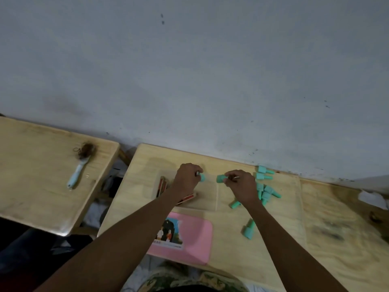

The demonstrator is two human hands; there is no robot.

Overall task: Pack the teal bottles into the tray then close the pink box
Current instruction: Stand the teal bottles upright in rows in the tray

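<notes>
My left hand point(186, 179) grips a small teal bottle point(203, 177) above the middle of the wooden table. My right hand point(242, 185) grips another teal bottle point(221, 178), a short way right of the first. A clear tray point(207, 197), hard to make out, lies flat under both hands. Several loose teal bottles point(265, 189) lie in a cluster right of my right hand, one more point(248, 229) nearer to me. The pink box lid point(189, 237), with a picture label, lies flat at the table's near edge, partly under my left forearm.
A red-striped box part point(163, 184) sits under my left wrist. A second wooden table on the left carries a hairbrush point(80, 167) with hair in it. The grey wall runs along the tables' far edge. Crumpled white paper point(372, 199) lies at the far right.
</notes>
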